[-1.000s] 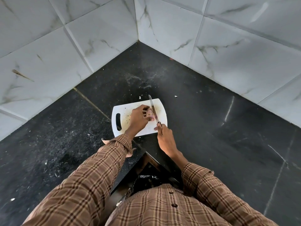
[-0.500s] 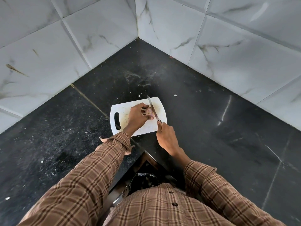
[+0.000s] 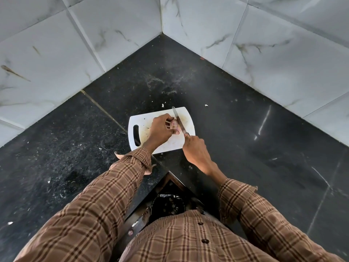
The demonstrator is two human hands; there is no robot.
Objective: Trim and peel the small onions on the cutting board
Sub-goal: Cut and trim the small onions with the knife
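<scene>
A white cutting board (image 3: 170, 144) with a slot handle at its left lies on the black counter in the corner. My left hand (image 3: 158, 129) holds a small pinkish onion (image 3: 174, 124) down on the board, fingers curled round it. My right hand (image 3: 195, 151) grips the handle of a knife (image 3: 178, 121). The blade runs away from me, lying against the onion's right side. Most of the onion is hidden by my left fingers.
White marble-tiled walls (image 3: 264, 53) meet behind the board. Bits of peel (image 3: 206, 105) lie scattered on the dark counter (image 3: 255, 148). Below the counter's inner corner, close to my body, stands a black-lined bin (image 3: 168, 205) with scraps in it.
Both hands stay in place on the board; the knife blade has shifted slightly against the onion. The view has moved a little.
</scene>
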